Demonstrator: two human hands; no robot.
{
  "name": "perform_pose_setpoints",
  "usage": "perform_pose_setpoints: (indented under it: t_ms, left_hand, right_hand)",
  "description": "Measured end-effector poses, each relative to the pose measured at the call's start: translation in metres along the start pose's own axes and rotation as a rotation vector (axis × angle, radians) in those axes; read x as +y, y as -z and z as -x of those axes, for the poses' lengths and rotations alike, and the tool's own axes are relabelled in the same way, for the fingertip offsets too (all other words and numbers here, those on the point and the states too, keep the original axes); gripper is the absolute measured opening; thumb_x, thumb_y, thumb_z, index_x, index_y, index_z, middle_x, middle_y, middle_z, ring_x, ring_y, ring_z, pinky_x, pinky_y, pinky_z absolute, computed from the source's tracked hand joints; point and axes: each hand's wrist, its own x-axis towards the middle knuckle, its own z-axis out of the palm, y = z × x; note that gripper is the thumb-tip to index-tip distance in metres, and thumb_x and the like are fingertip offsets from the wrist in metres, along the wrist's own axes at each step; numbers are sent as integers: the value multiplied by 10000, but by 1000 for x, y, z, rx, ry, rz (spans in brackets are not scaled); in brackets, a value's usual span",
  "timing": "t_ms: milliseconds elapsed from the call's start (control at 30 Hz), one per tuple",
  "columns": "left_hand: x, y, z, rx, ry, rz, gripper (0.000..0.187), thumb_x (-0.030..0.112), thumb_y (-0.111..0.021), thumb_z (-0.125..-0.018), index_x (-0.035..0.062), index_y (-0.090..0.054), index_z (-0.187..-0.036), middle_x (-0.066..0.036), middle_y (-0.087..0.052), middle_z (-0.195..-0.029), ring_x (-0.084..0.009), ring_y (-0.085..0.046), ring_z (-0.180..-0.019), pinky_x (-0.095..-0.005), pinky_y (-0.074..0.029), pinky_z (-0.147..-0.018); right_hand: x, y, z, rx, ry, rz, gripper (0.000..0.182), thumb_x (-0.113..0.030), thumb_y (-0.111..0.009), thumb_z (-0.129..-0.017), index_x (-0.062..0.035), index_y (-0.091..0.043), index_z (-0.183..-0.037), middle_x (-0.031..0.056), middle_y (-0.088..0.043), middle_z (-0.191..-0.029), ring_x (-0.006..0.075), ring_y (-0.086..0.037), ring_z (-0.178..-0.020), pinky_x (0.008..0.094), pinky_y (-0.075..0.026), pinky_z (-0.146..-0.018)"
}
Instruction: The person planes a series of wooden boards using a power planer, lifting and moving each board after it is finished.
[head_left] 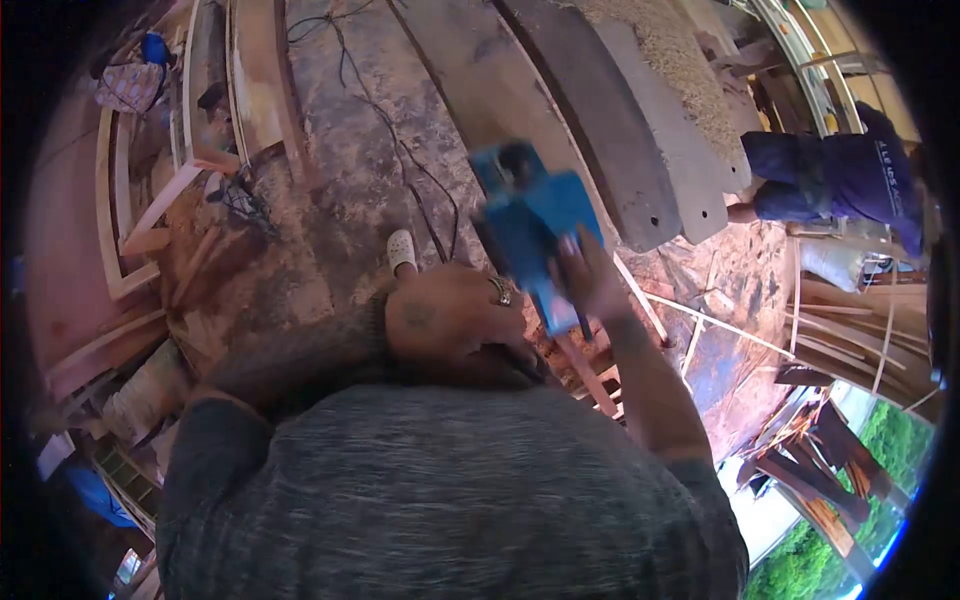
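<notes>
Blue boxy power tool [532, 232], motion-blurred: held up in front of the chest, above the sawdust-strewn floor [340, 200]. Right hand [590, 283]: fingers wrapped around the tool's lower end. Left hand [450, 315]: ringed, curled at the tool's near side; grip unclear. Dark curved wooden planks [610, 140]: beyond. Person in purple clothing [840, 175]: bent over, far right.

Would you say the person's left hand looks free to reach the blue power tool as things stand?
Probably yes: the left hand sits beside the blue power tool, which the right hand grips; nothing lies between.
</notes>
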Motion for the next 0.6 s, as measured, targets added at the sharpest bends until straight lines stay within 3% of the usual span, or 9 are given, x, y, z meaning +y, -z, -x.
perform_pose_setpoints:
  t_ms: [33,67,167,300,367,400,500,600]
  left_hand:
    - [-1,-1,-5,-10,-41,6,344,446,-780,-856,134,-699,-977,-130,-692,-848,-366,-720,-889,-542,-552,-768]
    - [-2,-2,-11,-20,-83,13,342,446,-776,-856,135,-701,-976,-126,-689,-841,-363,-721,-886,-541,-556,-767]
    - [1,-12,-20,-226,-13,-6,315,428,-761,-872,139,-705,-984,-107,-697,-861,-351,-725,-886,-528,-568,-760]
    - [-7,-25,-17,-169,-74,60,281,397,-751,-885,148,-721,-1011,-99,-718,-892,-333,-732,-879,-519,-580,-750]
    - [-11,-26,-15,-70,-119,86,275,397,-751,-886,160,-728,-1025,-96,-726,-898,-326,-736,-860,-514,-585,-739]
    - [-13,-28,-14,-22,-137,123,263,406,-768,-865,186,-729,-1004,-75,-723,-873,-311,-735,-828,-551,-524,-729]
    - [-13,-27,-13,64,-153,153,241,419,-801,-818,237,-725,-957,-43,-709,-797,-291,-726,-740,-623,-405,-695]
    - [-8,-14,-10,0,-83,44,227,385,-788,-832,234,-737,-994,-68,-705,-773,-309,-720,-719,-569,-472,-675]
  right_hand:
    - [23,8,38,-1,-79,-45,577,-245,-614,-1072,83,-419,-1504,149,-681,-1058,245,-685,-955,370,-589,-775]
    - [79,14,66,33,190,7,524,-212,-514,-1113,65,-372,-1535,82,-623,-881,142,-574,-720,314,-501,-641]
    - [147,47,149,-50,188,-5,585,-158,-488,-1089,145,-296,-1551,100,-641,-938,153,-617,-759,313,-538,-672]
    - [156,52,174,-32,322,5,568,-120,-475,-1077,183,-297,-1523,111,-646,-936,145,-624,-752,312,-547,-675]
    - [169,43,160,16,263,-74,559,-122,-471,-1079,181,-303,-1519,113,-639,-913,143,-619,-734,308,-542,-659]
    - [172,38,152,41,233,-112,555,-122,-469,-1081,180,-306,-1516,114,-636,-901,143,-617,-725,307,-539,-651]
    - [124,27,109,49,317,24,482,-135,-444,-1094,128,-375,-1492,90,-628,-852,136,-610,-704,306,-532,-630]
    - [43,20,66,-13,210,39,361,-193,-444,-1118,56,-482,-1377,63,-609,-794,132,-597,-661,306,-518,-606]
